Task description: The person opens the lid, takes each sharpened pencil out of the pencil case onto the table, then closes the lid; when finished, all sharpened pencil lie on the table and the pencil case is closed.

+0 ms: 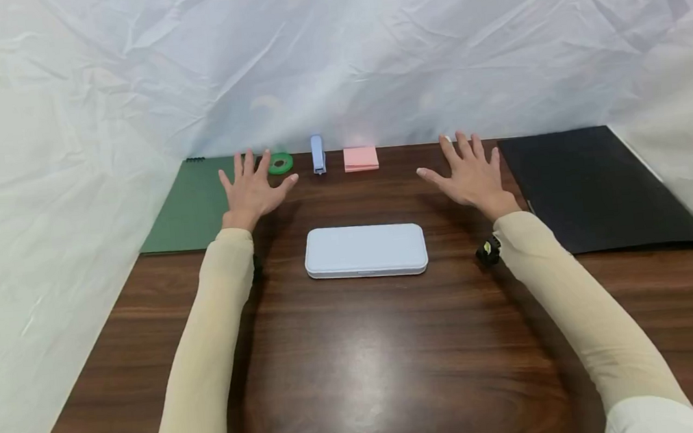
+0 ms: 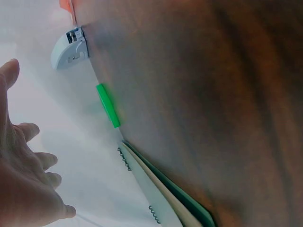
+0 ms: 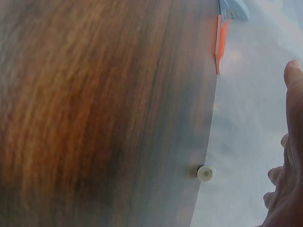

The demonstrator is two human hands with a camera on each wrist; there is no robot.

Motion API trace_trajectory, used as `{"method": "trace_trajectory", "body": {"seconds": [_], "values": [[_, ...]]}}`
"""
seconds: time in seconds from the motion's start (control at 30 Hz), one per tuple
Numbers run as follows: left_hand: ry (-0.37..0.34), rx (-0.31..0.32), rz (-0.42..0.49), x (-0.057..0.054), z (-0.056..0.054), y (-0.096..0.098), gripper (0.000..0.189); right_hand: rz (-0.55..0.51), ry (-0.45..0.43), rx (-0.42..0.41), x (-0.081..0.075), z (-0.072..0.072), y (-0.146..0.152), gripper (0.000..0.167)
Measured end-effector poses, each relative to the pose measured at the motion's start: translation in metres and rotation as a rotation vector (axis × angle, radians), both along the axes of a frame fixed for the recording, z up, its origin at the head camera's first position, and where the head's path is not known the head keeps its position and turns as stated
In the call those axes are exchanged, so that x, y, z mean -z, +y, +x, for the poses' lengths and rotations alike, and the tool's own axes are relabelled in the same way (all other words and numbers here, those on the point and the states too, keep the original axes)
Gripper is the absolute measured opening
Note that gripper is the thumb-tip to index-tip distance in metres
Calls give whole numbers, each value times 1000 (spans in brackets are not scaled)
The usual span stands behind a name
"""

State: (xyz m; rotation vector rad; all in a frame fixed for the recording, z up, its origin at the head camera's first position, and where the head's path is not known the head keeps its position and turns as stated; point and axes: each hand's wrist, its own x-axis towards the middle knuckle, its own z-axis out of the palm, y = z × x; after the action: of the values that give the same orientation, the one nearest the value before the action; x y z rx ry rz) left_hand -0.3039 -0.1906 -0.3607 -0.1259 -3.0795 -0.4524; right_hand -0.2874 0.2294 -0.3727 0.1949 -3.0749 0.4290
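A green ring-bound notebook is being partly hidden by a left hand raised over the far left of a dark wooden tabletop, where a green ring is being seen just beside the notebook. The left hand's fingers are being spread wide, with nothing being gripped. Opposite, a right hand is being held up in similar fashion, its fingers being fanned apart around nothing, near a black folder that is being displayed flat along the right side. A small white round piece is being glimpsed from the right wrist at the tabletop's far edge. Between the pale sleeves being worn, a closed white case is being shown lying flat, apart from both hands. Farther back, between the hands, a light blue stapler and a pink notepad are being seen side by side near the far edge, the stapler being set closer to the green ring. A dark device is being carried at the right wrist, while a wrinkled white sheet is being hung behind the tabletop
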Motion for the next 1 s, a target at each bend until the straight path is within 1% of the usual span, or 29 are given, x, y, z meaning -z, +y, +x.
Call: {"method": "trace_trajectory", "body": {"seconds": [0.23, 0.37, 0.53, 0.67, 0.73, 0.87, 1.0], "values": [[-9, 12, 22, -6, -4, 3, 88, -1, 7, 1, -1, -3, 1, 100], [-24, 13, 12, -8, -5, 3, 88, -1, 4, 0, -3, -4, 1, 100], [-16, 14, 15, -10, -6, 5, 87, -10, 2, -2, -5, -5, 1, 100], [-54, 23, 17, -10, -6, 5, 88, -21, -10, -4, -6, -3, 1, 100], [-62, 22, 16, -10, -6, 4, 88, -31, -21, -6, -8, -2, 0, 100], [-51, 24, 22, -9, -5, 3, 88, -45, -41, -16, -16, 0, -2, 100], [-75, 44, 14, -9, -4, 5, 90, -46, -58, -58, -24, 0, -6, 100]]}}
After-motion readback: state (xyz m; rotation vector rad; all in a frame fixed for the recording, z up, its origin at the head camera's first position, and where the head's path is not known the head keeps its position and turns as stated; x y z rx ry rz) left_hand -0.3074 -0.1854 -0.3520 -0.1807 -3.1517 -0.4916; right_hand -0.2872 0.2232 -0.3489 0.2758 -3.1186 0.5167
